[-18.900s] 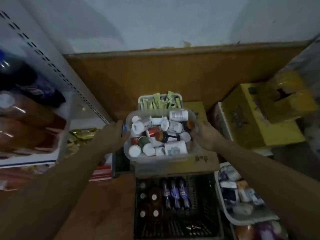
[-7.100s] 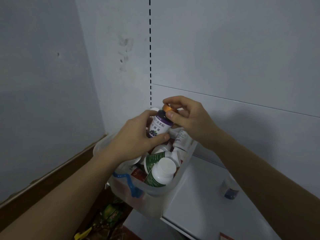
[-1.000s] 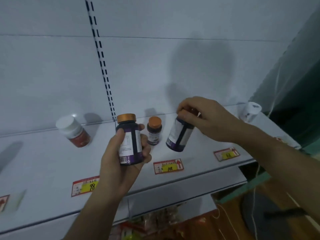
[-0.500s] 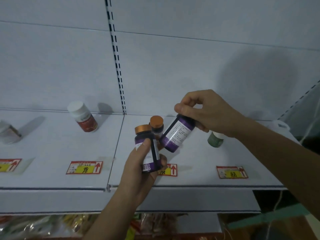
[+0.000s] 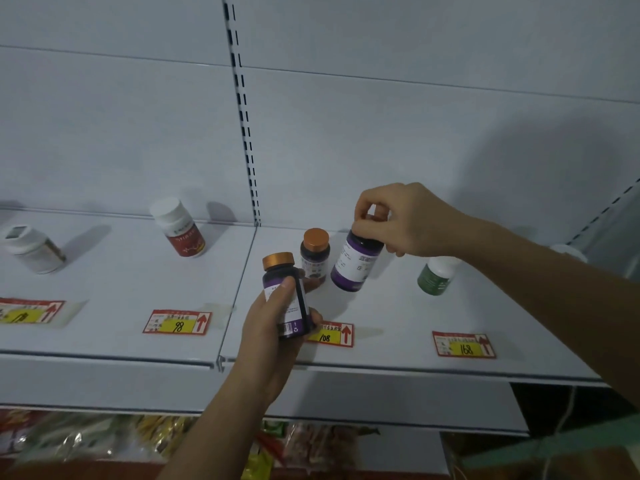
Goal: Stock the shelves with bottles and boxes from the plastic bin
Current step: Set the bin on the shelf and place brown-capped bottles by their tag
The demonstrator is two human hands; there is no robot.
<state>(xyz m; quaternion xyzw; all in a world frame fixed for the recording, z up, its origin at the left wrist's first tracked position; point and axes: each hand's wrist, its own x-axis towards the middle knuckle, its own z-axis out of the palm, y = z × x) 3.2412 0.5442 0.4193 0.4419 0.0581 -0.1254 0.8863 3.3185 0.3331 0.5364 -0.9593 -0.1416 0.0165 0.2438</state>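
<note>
A person faces a white shelf. The left hand has its grip wrapped around an upright dark purple bottle with an orange cap, held above the shelf's front edge. The right hand pinches the top of a second purple bottle, tilted, its base near or on the shelf beside a small orange-capped bottle standing there. A green bottle stands further right.

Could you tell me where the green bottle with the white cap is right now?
In the head view, the green bottle stands on the white shelf, right of centre, behind the 168 price tag and just below the right hand.
</note>
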